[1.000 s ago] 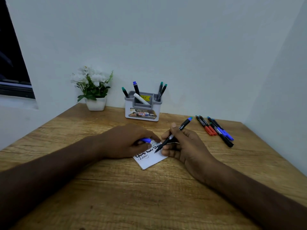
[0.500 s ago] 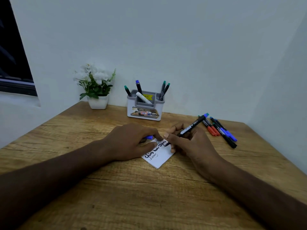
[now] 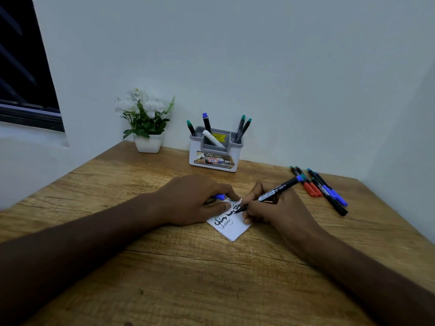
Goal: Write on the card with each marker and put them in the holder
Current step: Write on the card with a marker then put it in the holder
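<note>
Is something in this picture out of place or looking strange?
Nothing stands out. The card lies turned at an angle under both hands, and the loose markers lie in an untidy pile on the desk.

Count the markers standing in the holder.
5 in the holder: one green-tipped at left, one blue-tipped, one white lying in the middle, two green-tipped at right. Others may be hidden inside.

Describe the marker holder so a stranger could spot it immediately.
Look to the back of the wooden table, against the white wall. Right of the potted plant stands the holder: a white box with a grey rim, a printed label in front, markers sticking up from it.
</note>
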`<state>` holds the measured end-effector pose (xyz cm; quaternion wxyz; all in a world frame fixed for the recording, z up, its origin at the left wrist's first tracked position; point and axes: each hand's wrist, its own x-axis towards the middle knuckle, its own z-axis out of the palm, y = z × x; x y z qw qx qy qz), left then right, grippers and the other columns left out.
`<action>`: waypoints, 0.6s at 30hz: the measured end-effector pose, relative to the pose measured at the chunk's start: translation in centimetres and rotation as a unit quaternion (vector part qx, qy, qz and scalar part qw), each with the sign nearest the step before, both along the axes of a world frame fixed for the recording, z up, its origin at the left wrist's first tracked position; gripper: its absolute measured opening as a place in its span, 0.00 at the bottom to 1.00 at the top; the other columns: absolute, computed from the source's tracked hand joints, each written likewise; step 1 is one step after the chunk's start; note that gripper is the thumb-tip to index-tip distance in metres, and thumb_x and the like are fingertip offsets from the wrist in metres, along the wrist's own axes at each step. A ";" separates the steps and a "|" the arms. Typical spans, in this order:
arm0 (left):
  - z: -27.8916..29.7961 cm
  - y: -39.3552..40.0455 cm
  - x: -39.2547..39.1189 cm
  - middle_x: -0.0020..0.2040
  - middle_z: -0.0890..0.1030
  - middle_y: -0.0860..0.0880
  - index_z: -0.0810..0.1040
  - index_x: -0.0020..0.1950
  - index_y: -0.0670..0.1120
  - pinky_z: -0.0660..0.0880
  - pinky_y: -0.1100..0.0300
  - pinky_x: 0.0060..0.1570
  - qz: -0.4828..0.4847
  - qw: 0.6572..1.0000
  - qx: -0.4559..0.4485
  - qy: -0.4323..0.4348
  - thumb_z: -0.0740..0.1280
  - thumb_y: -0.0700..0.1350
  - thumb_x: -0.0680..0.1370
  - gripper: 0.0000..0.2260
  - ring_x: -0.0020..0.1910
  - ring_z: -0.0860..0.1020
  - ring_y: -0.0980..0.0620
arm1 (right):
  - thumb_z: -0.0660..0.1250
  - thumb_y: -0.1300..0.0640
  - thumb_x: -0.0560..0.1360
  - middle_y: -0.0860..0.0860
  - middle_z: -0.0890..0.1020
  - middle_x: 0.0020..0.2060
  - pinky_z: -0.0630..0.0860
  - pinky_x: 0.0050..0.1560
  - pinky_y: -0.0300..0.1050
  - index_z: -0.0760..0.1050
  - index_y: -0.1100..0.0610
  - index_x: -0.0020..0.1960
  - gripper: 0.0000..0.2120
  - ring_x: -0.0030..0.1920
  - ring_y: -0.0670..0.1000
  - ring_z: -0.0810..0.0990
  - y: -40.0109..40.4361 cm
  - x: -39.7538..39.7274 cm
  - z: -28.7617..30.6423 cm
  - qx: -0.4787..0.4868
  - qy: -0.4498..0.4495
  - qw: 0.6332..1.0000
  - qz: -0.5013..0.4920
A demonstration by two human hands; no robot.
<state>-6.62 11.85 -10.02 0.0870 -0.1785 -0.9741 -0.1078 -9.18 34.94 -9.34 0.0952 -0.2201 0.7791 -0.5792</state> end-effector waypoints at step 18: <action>0.7 0.8 0.3 0.61 0.81 0.59 0.67 0.74 0.65 0.77 0.55 0.48 -0.006 0.996 -0.086 0.007 0.56 0.62 0.85 0.17 0.57 0.77 0.59 | 0.75 0.59 0.77 0.49 0.87 0.33 0.80 0.34 0.34 0.84 0.54 0.44 0.03 0.29 0.43 0.82 -0.3 0.4 0.0 0.107 0.096 0.989 -0.032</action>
